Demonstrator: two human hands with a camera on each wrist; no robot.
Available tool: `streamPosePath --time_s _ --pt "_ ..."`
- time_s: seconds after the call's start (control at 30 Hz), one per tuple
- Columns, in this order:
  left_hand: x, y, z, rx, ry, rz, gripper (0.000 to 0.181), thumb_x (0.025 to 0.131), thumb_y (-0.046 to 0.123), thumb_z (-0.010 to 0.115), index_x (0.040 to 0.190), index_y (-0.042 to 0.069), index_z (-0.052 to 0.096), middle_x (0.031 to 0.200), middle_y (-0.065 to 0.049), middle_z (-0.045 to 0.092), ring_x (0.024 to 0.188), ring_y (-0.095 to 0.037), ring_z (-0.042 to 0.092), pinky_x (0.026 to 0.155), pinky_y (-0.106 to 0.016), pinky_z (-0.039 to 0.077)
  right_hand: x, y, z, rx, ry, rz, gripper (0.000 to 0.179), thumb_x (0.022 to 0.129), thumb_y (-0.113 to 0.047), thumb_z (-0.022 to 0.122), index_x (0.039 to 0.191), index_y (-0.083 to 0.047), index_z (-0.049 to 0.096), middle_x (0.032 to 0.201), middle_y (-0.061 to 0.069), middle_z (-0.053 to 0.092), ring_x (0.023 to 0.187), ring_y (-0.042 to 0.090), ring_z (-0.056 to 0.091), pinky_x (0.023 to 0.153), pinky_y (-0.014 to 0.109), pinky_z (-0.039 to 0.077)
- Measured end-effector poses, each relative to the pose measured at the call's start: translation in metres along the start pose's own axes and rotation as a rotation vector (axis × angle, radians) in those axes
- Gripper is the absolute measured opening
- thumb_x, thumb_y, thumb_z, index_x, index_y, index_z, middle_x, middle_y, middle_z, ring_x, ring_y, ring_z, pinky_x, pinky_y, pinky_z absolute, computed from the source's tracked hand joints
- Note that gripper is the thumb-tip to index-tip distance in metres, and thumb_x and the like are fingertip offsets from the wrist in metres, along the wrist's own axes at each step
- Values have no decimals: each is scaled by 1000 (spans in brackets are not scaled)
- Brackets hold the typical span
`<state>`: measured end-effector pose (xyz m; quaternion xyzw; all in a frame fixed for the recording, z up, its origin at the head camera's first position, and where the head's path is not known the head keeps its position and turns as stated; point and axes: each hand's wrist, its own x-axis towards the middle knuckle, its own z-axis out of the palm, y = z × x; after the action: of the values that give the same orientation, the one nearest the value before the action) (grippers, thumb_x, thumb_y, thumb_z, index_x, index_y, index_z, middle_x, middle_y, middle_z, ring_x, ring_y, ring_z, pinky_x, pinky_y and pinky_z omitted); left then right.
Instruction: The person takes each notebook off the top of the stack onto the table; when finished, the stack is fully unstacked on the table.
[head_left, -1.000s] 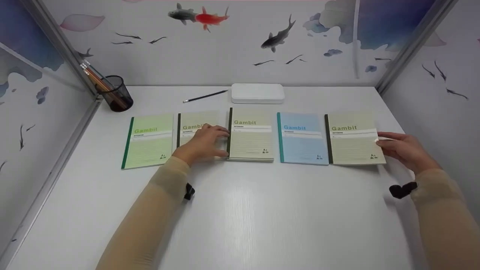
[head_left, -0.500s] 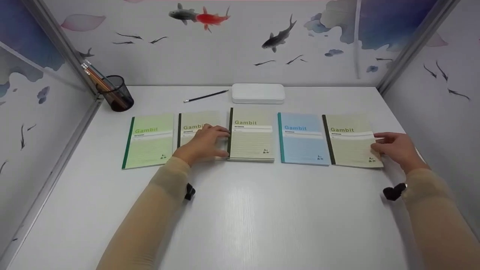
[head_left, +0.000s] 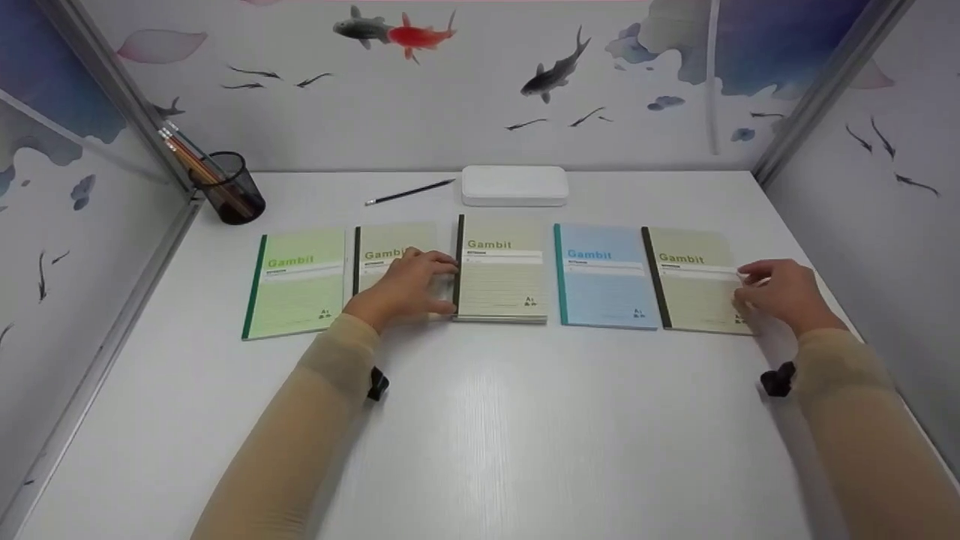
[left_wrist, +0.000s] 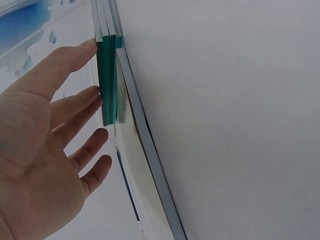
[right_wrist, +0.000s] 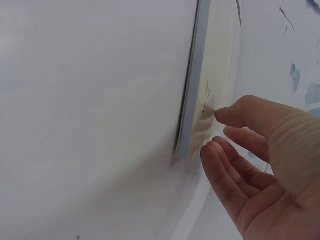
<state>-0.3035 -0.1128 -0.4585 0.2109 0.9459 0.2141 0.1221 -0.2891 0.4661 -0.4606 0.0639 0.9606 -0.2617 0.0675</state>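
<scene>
My left hand (head_left: 409, 289) reaches over an olive notebook (head_left: 390, 238) to the middle notebook stack (head_left: 501, 281). Its thumb and fingertips touch the dark spines, seen close in the left wrist view as several layered spines (left_wrist: 106, 80). My right hand (head_left: 784, 292) is at the right edge of the far-right olive notebook (head_left: 694, 292), which lies flat. In the right wrist view, the thumb (right_wrist: 230, 116) is close over the cover near the edge, with a gap between it and the loosely bent fingers (right_wrist: 220, 165).
A green notebook (head_left: 296, 285) lies at the left of the row, and a blue notebook (head_left: 606, 277) between the middle stack and the far-right one. Behind them are a black pencil (head_left: 410, 192), a white case (head_left: 514, 186) and a mesh pencil cup (head_left: 234, 191) near the left wall.
My right hand has moved left. The far-right notebook, earlier held by its edge with that corner raised, shifted slightly left and now lies flat, released. My left hand stays in place.
</scene>
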Motion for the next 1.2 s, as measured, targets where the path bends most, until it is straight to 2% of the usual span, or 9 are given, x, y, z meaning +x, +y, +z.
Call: streamPosePath --time_s 0.13,0.2,0.27,0.4,0.5,0.77,1.2 --pt "-1 0 -1 -14 -2 -1 69 87 40 83 148 17 58 156 5 47 143 -25 36 120 -48 32 1 -15 5 3 15 -20 54 93 -10 67 143 4 54 133 31 56 119 47 57 89 49 54" --pt "-2 0 -2 -22 -6 -5 70 87 40 83 148 17 57 156 6 47 143 -25 36 120 -48 32 1 -24 12 33 34 -30 55 94 -12 69 145 3 52 135 31 55 122 48 56 94 54 52" --pt "-2 0 -1 -29 -8 -9 71 86 39 84 148 17 57 157 6 46 143 -25 36 120 -48 33 -1 -35 20 68 42 -44 56 96 -17 70 146 0 52 137 29 55 124 47 56 94 50 53" --pt "-2 0 -1 -27 -2 -3 71 86 39 84 148 17 58 157 6 47 143 -26 36 120 -48 31 -5 -62 36 154 19 -76 53 98 -24 71 145 -6 56 137 23 58 123 42 59 82 26 57" --pt "-1 -1 -1 -23 0 -2 72 86 39 84 148 17 57 157 5 46 143 -25 35 121 -47 30 -8 -84 46 199 -12 -112 49 99 -26 70 143 -8 58 136 19 60 119 36 62 76 17 56" --pt "0 -2 -1 -4 -6 10 70 87 40 83 148 16 58 156 4 47 144 -26 35 120 -49 30 -9 -132 81 256 -66 -205 39 99 -26 70 134 -10 66 126 14 67 105 27 65 77 22 55" --pt "2 -3 0 6 -3 26 71 85 38 84 147 14 59 156 1 49 143 -29 36 119 -51 32 15 -197 126 451 -199 -165 34 100 -17 68 132 -7 65 125 13 66 105 25 69 84 29 61"
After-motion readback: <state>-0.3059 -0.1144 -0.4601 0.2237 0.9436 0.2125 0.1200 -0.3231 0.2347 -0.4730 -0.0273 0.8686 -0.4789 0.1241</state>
